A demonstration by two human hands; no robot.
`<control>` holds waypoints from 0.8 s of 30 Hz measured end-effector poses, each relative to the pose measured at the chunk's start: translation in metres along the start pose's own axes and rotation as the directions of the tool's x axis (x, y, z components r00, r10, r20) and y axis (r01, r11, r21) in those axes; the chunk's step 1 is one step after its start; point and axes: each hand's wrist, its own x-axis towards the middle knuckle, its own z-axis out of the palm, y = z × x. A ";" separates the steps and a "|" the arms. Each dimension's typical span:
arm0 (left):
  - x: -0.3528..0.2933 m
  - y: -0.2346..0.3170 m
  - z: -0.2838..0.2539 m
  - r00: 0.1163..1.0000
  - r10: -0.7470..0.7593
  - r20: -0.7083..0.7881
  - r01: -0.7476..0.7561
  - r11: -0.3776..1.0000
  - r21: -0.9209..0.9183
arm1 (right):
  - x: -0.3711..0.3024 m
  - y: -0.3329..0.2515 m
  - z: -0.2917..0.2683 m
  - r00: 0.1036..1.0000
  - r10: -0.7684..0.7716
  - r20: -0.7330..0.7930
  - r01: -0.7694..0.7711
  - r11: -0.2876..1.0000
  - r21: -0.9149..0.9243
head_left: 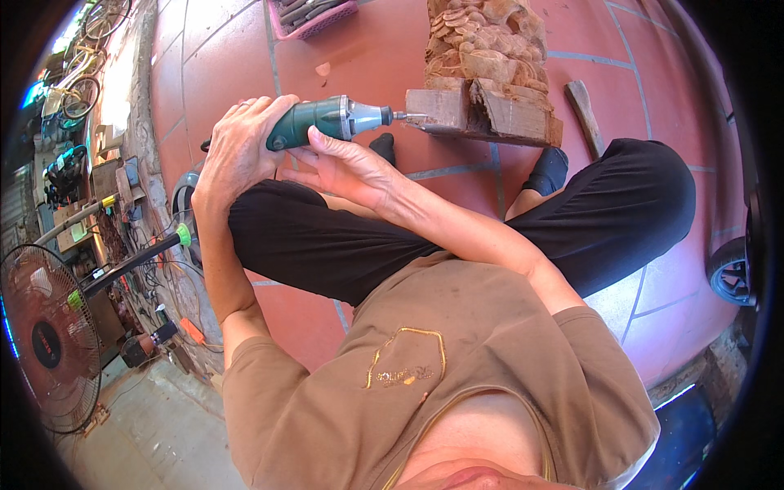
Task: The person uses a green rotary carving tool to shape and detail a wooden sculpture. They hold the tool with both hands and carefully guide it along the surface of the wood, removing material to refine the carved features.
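Green rotary tool [314, 122] is hanging over the lap, long axis running left to right, bit [407, 116] pointing at the near-left end of the carved wood block [492, 72]; contact I cannot tell. Left hand [243, 147] is grasping the casing's rear; right hand [353, 169], nearer the block, is spreading loosely at its underside, touch unclear. Block is resting on the tiled floor [371, 61], ahead and right of both hands, 2 socked feet [549, 169] flanking its near side, 1 wooden stick [585, 120] lying rightward, pink basket [320, 28] sitting beyond.
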 end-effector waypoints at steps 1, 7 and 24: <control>0.000 0.000 0.001 1.000 0.004 -0.007 -0.004 1.000 -0.002 | 0.000 0.000 0.000 1.000 0.001 0.000 -0.001 1.000 -0.004; 0.001 -0.001 0.000 1.000 -0.004 0.018 0.004 1.000 0.012 | 0.001 -0.001 0.000 1.000 -0.003 0.005 0.003 1.000 -0.003; 0.002 -0.006 0.004 1.000 -0.007 0.014 0.007 1.000 0.015 | 0.005 -0.003 -0.002 1.000 -0.010 0.018 0.010 1.000 -0.026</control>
